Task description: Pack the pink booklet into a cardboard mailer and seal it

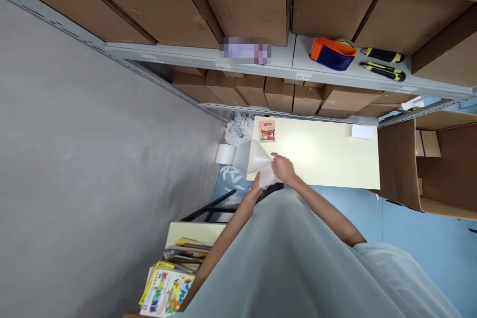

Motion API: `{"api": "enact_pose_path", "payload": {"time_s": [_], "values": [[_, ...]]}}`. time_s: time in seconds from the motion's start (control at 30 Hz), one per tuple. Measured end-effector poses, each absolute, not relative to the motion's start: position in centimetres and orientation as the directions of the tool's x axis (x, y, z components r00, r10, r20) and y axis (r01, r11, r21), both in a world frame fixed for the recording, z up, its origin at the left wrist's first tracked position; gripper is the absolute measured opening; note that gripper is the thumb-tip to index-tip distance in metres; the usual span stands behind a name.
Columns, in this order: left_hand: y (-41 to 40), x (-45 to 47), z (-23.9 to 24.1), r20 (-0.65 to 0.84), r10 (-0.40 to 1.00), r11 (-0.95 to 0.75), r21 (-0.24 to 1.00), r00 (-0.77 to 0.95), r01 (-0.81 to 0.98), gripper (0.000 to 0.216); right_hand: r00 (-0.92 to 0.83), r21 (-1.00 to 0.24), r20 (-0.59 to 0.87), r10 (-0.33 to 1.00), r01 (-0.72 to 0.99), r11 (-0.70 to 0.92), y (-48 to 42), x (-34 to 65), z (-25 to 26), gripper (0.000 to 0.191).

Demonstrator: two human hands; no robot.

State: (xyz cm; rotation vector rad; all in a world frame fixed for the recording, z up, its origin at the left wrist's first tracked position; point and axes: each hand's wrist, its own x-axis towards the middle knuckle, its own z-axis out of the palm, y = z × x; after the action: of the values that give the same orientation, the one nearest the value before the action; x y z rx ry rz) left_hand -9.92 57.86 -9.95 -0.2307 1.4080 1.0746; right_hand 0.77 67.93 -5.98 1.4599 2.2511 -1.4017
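A translucent white wrapping sheet [258, 158] runs from a white roll [225, 154] at the table's left end and is bunched between my hands. My right hand [283, 168] is closed on the sheet, gathering it near the thumb and fingers. My left hand [257, 184] grips the sheet's near edge, its fingers partly hidden by the film. A small pink booklet [267, 131] with a colourful picture lies on the pale table [324, 159] just beyond the sheet.
A small white box [361, 132] stands at the table's far right. Cartons [253, 0] fill the shelves, with a tape dispenser [333, 53] and cutters [383, 63] on the ledge. An open carton [397, 169] is right; books [167, 288] are stacked lower left.
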Motion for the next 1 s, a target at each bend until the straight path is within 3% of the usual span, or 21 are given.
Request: {"api": "enact_pose_path", "payload": {"time_s": [0.13, 0.2, 0.3, 0.47, 0.63, 0.77, 1.0], "values": [[59.3, -11.5, -10.4, -0.831, 0.466, 0.721, 0.555, -0.303, -0.415, 0.013, -0.367, -0.716, -0.538, 0.759, 0.675, -0.181, 70.7, 4.4, -8.8, 0.043], [60.7, -12.1, -10.7, -0.773, 0.531, 0.731, 0.625, -0.347, -0.274, 0.019, -0.337, -0.73, -0.551, 0.764, 0.639, -0.244, 71.4, 5.9, -10.3, 0.041], [63.1, -11.8, -11.3, -0.67, 0.666, 0.676, 0.728, -0.328, -0.117, 0.003, -0.329, -0.743, -0.578, 0.746, 0.59, -0.315, 71.8, 7.4, -12.4, 0.039], [65.8, -8.4, -13.3, -0.558, 0.821, 0.564, 0.825, -0.125, 0.022, 0.033, -0.31, -0.746, -0.638, 0.705, 0.476, -0.466, 71.9, 9.6, -14.4, 0.046], [66.4, -4.6, -15.6, -0.505, 0.863, 0.495, 0.855, 0.029, 0.153, 0.046, -0.243, -0.737, -0.661, 0.71, 0.391, -0.552, 72.1, 11.6, -15.2, 0.06], [66.7, -3.0, -17.2, -0.472, 0.875, 0.427, 0.858, 0.11, 0.287, 0.043, -0.1, -0.706, -0.647, 0.756, 0.454, -0.544, 72.8, 12.3, -16.7, 0.044], [67.1, -6.4, -19.4, -0.39, 0.918, 0.361, 0.75, -0.071, 0.554, 0.042, -0.024, -0.717, -0.576, 0.817, 0.495, -0.491, 74.0, 16.1, -18.3, 0.033]]}}
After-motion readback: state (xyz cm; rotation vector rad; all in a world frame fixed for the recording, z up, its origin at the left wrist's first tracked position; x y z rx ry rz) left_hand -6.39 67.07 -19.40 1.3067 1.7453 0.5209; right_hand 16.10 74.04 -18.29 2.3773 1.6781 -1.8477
